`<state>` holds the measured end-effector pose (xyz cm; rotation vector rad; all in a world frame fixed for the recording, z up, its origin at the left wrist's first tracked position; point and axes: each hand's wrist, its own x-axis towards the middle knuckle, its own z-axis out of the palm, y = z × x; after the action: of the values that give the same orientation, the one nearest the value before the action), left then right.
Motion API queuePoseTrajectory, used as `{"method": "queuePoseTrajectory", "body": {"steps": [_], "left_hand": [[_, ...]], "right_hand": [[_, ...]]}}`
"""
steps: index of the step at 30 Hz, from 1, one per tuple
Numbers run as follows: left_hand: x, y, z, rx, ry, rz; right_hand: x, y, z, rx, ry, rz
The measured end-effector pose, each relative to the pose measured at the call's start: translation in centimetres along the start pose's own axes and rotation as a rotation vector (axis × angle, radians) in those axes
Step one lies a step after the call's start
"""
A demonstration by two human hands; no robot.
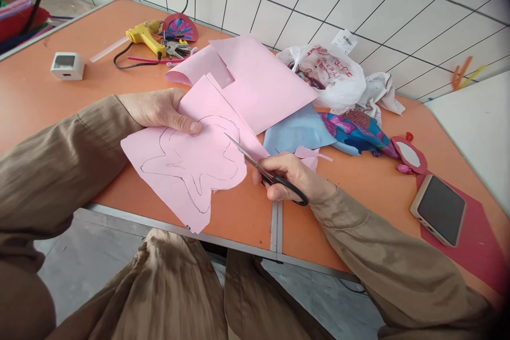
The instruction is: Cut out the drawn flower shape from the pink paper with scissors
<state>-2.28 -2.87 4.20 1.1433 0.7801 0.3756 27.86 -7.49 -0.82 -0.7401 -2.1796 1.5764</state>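
Note:
My left hand grips the upper edge of a pink sheet that bears a pencilled outline of a lobed, flower-like shape. The sheet is held just above the near edge of the orange table. My right hand is closed on black-handled scissors, whose blades point up and left into the sheet's right edge, near the drawn line.
More pink sheets and a blue sheet lie behind. A white plastic bag, colourful fabric, a phone on red paper, a yellow glue gun, keys and a small white box sit around.

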Motion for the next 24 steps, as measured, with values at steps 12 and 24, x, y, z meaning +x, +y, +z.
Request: {"method": "queuePoseTrajectory", "body": {"steps": [12, 24], "left_hand": [[0.10, -0.27, -0.27, -0.023, -0.013, 0.004], [0.07, -0.26, -0.09, -0.066, -0.004, -0.023]], "right_hand": [[0.11, 0.04, 0.08, -0.002, 0.015, -0.012], [0.13, 0.03, 0.12, 0.004, 0.021, -0.019]]}}
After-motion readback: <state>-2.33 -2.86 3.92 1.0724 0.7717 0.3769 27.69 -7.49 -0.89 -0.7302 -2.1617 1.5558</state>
